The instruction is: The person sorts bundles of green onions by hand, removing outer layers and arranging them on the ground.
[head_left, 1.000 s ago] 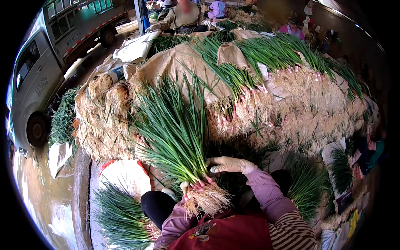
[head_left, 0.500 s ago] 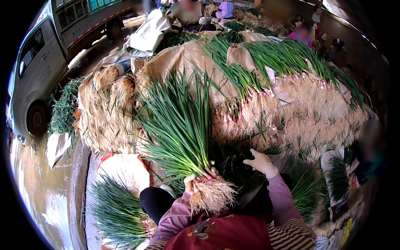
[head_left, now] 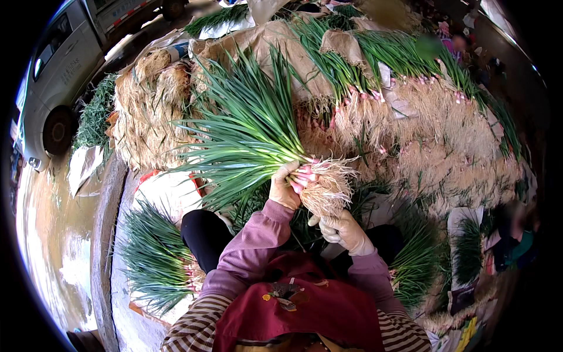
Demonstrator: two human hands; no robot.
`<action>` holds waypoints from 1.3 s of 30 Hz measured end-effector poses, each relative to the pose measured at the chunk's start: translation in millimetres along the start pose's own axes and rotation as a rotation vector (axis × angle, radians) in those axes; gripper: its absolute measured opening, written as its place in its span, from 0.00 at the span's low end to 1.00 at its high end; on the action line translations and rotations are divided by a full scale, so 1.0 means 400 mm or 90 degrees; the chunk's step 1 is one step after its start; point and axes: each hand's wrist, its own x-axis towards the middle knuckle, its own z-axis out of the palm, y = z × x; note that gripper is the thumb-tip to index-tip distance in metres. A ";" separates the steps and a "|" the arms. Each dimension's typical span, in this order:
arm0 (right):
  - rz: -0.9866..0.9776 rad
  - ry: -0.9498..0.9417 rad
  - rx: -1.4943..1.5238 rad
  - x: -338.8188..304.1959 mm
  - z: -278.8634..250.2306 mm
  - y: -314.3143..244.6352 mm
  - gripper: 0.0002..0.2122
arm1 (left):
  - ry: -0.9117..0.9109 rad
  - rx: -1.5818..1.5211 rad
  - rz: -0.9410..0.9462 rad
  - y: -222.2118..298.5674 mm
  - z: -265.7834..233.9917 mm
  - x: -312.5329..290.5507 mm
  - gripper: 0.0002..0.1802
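Observation:
My gloved left hand [head_left: 285, 186] is wrapped around a large bunch of spring onions [head_left: 258, 138] just above the pink bulbs. Their long green leaves fan out up and to the left, and the pale stringy roots [head_left: 329, 186] hang on the right. My gloved right hand [head_left: 343, 232] is just below the root tips, its fingers curled; whether it pinches anything there is hidden. More spring onions [head_left: 158, 258] lie by my left knee on pale sacking. Another green bunch [head_left: 416, 258] is by my right knee.
Ahead is a long heap of spring onions, roots toward me [head_left: 446, 129], partly under brown sackcloth [head_left: 270, 44]. A root-covered stack [head_left: 149, 111] stands left. Beyond a concrete kerb [head_left: 105, 246] lies wet ground, with a parked truck [head_left: 64, 70]. A person [head_left: 519, 234] is at the right.
The bunch in my left hand has risen and tilted, its roots now pointing right. My right hand came in from the right, its spread fingers now curled below the roots. The view shifted.

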 end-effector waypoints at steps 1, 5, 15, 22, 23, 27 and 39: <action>-0.016 -0.016 -0.067 -0.058 -0.014 -0.025 0.12 | -0.032 0.054 -0.001 0.021 -0.008 -0.015 0.16; -0.301 0.050 -0.092 -0.203 -0.205 -0.099 0.12 | -0.416 0.019 0.197 0.108 -0.094 -0.107 0.30; 0.105 0.225 -0.668 0.129 -0.093 -0.037 0.28 | -0.282 0.055 0.321 0.404 -0.001 -0.530 0.19; 0.093 0.084 -0.772 0.232 -0.067 0.000 0.23 | -0.158 0.230 0.476 0.628 -0.166 -0.716 0.35; 0.108 0.094 -0.762 0.238 -0.091 0.005 0.23 | -0.092 0.198 0.508 0.639 -0.165 -0.727 0.35; 0.178 0.083 -0.787 0.244 -0.107 0.024 0.23 | 0.182 0.316 0.570 0.753 -0.352 -0.873 0.30; 0.324 0.066 -0.870 0.294 -0.064 0.045 0.23 | 0.430 -0.106 0.540 0.380 -1.126 -0.770 0.28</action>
